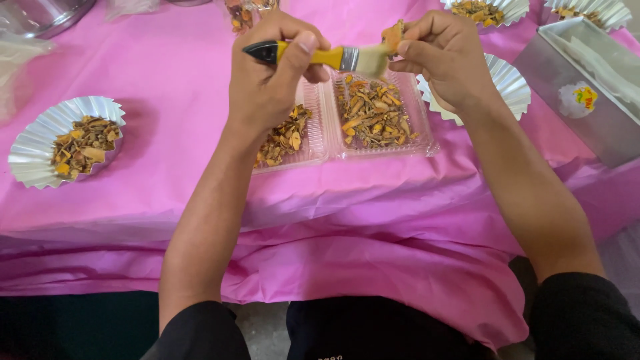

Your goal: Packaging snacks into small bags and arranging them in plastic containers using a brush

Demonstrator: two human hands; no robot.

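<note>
Overhead, left hand [267, 80] fingers clamped on one brush [320, 57], right hand [443, 57] fingers pinching one orange piece [393, 35], four foil cups [40, 143].

sleeves: black, short (above elbows) | forearms: bare | left hand [267, 80], right hand [443, 60]: ungloved

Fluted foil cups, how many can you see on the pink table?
4. One foil cup sits at far left holding dried pieces, one lies behind the right hand, and two sit along the top right edge. More may be out of view.
</note>
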